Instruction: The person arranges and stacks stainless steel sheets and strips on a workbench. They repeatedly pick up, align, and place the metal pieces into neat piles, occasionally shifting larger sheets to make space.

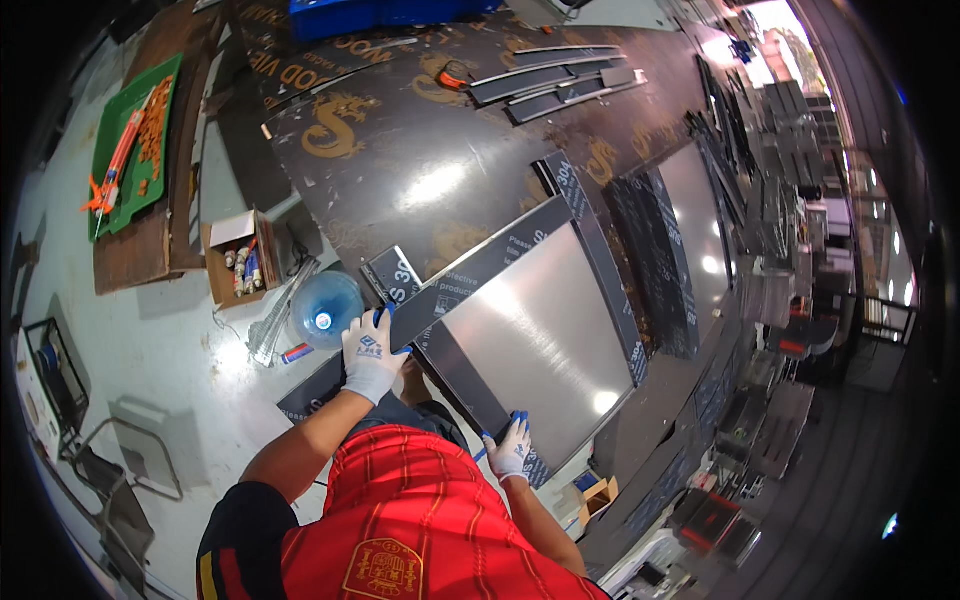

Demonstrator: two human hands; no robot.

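Observation:
A silver sheet-metal panel, bordered by dark film-covered strips, lies tilted across the near side of the dark table. My left hand, in a white glove with blue fingertips, grips the panel's left corner where two border strips meet. My right hand, gloved alike, holds the near edge, thumb apart and fingertips over the top; its underside is hidden. Beside my left hand, the end of a film-covered strip sticks out from the table. Another dark strip lies past the panel's far corner.
Loose metal strips and an orange-handled tool lie on the table's far part. At right rests a long film-covered piece. A blue water jug, a carton of tubes and a green tray stand left.

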